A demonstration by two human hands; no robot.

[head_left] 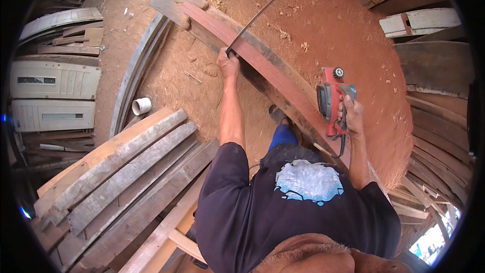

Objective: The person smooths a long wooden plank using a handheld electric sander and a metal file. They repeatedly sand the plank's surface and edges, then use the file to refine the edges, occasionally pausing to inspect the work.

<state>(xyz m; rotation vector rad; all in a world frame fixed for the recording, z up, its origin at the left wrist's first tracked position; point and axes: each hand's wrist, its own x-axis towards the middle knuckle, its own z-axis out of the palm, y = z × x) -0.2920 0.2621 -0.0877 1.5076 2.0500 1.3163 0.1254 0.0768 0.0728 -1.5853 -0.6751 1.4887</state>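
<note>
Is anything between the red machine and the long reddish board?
Nothing visible. The right hand holds the red power planer right beside the reddish plank; the left hand holds a thin dark bar on it.

Left arm stretched far forward, elbow almost straight. Left hand [228, 63] closed tight in fist, fingers curled, gripping something thin. Right arm bent at elbow, forearm pointing up and forward. Right hand [352, 116] wrapped around handle, fingers curled shut, back of hand showing.
</note>
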